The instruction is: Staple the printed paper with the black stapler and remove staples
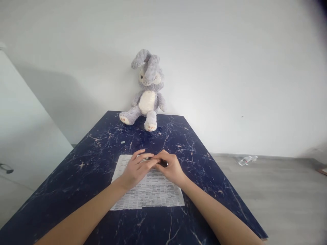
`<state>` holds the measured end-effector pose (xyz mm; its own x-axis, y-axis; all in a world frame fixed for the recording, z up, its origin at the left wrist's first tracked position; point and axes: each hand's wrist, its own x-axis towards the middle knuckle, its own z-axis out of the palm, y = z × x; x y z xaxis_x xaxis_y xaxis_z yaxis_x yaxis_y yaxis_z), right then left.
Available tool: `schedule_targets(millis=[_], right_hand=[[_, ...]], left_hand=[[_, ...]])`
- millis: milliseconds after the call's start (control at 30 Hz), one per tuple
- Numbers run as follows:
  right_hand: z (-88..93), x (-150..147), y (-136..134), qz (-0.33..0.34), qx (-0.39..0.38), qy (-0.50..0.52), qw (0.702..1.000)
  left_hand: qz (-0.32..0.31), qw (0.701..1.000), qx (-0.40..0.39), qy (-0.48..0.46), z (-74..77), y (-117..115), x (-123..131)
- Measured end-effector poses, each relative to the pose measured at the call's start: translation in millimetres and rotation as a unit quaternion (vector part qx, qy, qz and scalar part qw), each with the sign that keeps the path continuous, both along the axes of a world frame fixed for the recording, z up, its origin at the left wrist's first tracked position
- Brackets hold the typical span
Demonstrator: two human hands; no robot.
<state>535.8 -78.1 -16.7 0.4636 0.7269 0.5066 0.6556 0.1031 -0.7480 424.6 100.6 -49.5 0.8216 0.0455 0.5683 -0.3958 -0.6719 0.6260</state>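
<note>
A printed sheet of paper [153, 194] lies flat on the dark blue marbled table, its lower edge slightly torn. Over its far half, my left hand [138, 170] and my right hand [170, 166] meet at the fingertips. Between them is a small dark object [164, 163], mostly covered by fingers, so its kind cannot be made out. My right hand is closed around it. The thumb and index finger of my left hand pinch toward it from the other side, while its other fingers are loosely stretched.
A grey plush rabbit [148, 92] sits at the table's far end against the white wall. A small pale block [123, 142] lies beyond the paper. White cabinet [22, 119] stands to the left; a clear plastic item [247, 160] is on the floor at right.
</note>
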Motion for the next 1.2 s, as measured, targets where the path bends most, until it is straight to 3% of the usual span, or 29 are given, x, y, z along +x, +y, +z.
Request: schedule_targets(millis=[167,267,367,433,533,633,833,1000,1100,1200], right_hand=[[-6.3,21,0,-0.068,-0.005,0.037,0.997],[-17.0,67,-13,-0.139,-0.019,0.075,0.987],[-35.8,123,-37,-0.243,-0.060,0.055,0.967],[-48.8,151,-51,-0.291,-0.079,0.043,0.953],[-61.8,168,-57,-0.281,-0.092,0.070,0.953],[-64.9,166,-49,-0.273,-0.102,0.055,0.955],[-65.2,164,-39,-0.319,-0.121,0.035,0.939],[-53.8,146,-35,-0.345,-0.082,-0.034,0.934],[-37.8,112,-25,-0.272,-0.051,-0.070,0.958],[-22.5,69,-15,-0.133,-0.056,-0.083,0.986]], left_hand=[[0.010,1.000,0.000,-0.013,9.3,8,5],[0.157,0.986,0.037,-0.049,12.4,37,10],[0.290,0.954,0.076,0.003,0.2,84,15],[0.324,0.938,0.099,0.074,-13.0,113,17],[0.333,0.922,0.136,0.146,-26.5,139,18],[0.320,0.916,0.177,0.162,-25.5,137,15],[0.323,0.890,0.264,0.185,-12.9,120,11],[0.344,0.873,0.293,0.186,-17.3,117,14],[0.344,0.874,0.292,0.181,-20.0,116,16],[0.327,0.883,0.284,0.179,-18.0,115,15]])
